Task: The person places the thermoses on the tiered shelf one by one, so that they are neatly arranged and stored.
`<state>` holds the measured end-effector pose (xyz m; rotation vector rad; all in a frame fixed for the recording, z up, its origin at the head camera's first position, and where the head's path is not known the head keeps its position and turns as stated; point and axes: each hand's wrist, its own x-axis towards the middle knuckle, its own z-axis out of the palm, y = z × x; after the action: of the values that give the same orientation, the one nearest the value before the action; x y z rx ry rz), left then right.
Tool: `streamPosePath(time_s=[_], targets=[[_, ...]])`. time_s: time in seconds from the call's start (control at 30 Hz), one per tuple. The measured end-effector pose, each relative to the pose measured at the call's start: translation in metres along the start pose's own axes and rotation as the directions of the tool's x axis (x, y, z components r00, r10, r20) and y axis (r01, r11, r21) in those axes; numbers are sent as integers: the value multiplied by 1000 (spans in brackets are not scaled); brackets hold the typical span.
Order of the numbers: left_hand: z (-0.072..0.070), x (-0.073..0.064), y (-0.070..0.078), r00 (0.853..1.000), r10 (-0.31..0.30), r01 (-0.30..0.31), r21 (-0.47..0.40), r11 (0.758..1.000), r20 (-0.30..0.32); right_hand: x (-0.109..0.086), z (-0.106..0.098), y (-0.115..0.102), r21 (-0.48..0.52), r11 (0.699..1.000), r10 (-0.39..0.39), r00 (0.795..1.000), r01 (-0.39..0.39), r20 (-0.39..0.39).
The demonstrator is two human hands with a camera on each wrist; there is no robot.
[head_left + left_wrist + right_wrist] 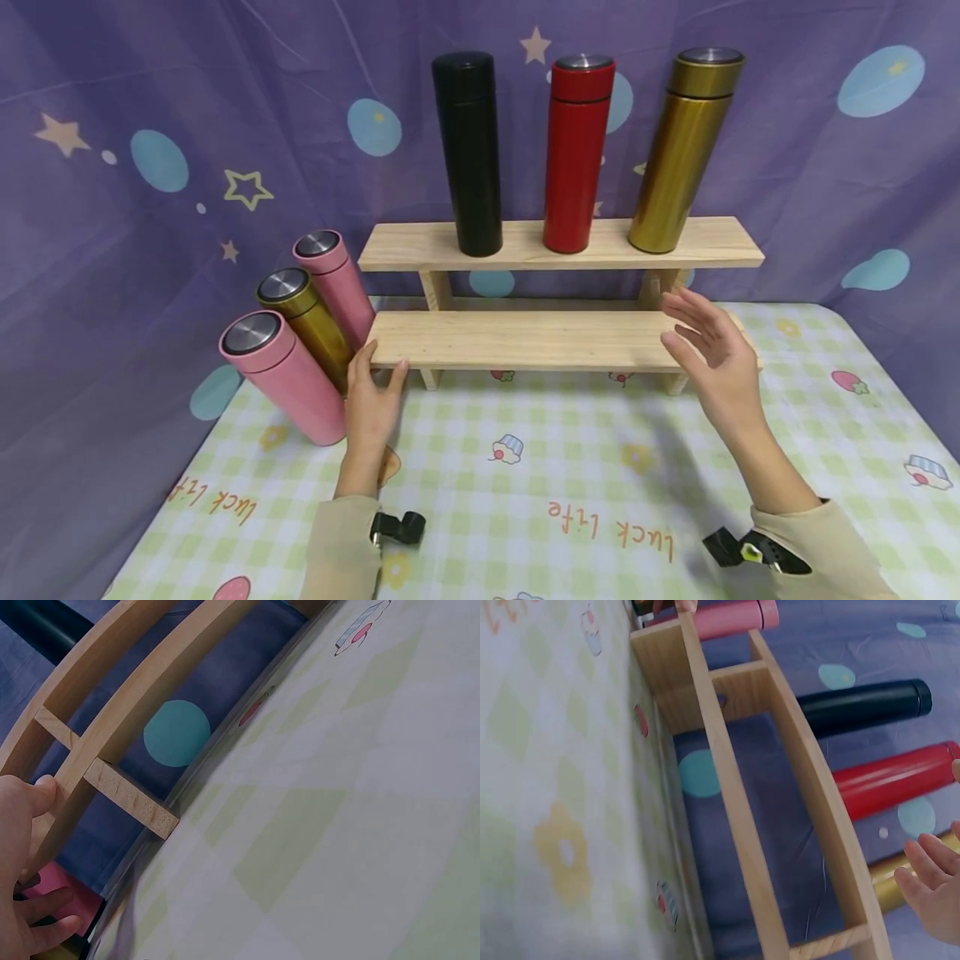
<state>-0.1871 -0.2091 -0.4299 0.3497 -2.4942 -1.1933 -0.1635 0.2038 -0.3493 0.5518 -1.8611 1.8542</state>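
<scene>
A two-tier wooden shelf [525, 337] stands on the table. My left hand [372, 408] grips the left end of its lower board, thumb at the front edge and the other fingers around the end. In the left wrist view, the thumb [43, 793] lies against the board. My right hand [716, 358] is raised by the right end of the lower board, fingers apart, holding nothing. On the upper board stand a black thermos bottle [471, 158], a red thermos bottle [577, 158] and a gold thermos bottle [684, 158].
Left of the shelf stand a front pink bottle [288, 379], a shorter gold bottle [313, 329] and a rear pink bottle [341, 283], close beside my left hand. A checked cloth [570, 467] covers the table. A purple curtain [262, 100] hangs behind.
</scene>
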Motion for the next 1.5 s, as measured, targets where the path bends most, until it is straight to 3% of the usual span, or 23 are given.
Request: streamPosePath(time_s=[0.07, 0.27, 0.5, 0.7, 1.0, 1.2, 1.5], targets=[[0, 0, 0, 1000, -1, 1, -2, 1000, -2, -3, -5, 3, 0, 1000, 12, 1000, -12, -16], [1, 0, 0, 1000, -2, 2, -7, 1000, -8, -11, -23, 10, -123, 990, 67, 996, -74, -57], [1, 0, 0, 1000, -4, 4, -6, 1000, -9, -16, -42, 22, -104, 983, 137, 979, -154, -153], [-1, 0, 0, 1000, -1, 1, 4, 1000, -10, -20, -59, 32, -200, 957, 168, 965, -209, -204], [0, 0, -1, 1000, 1, -1, -1, 1000, -10, -19, -81, 44, -193, 929, 236, 905, -317, -355], [2, 0, 0, 1000, 2, -2, -10, 1000, -10, -22, -94, 52, -228, 891, 290, 878, -393, -381], [2, 0, -1, 1000, 8, -8, -6, 1000, -14, -22, -101, 65, -162, 878, 347, 832, -451, -434]])
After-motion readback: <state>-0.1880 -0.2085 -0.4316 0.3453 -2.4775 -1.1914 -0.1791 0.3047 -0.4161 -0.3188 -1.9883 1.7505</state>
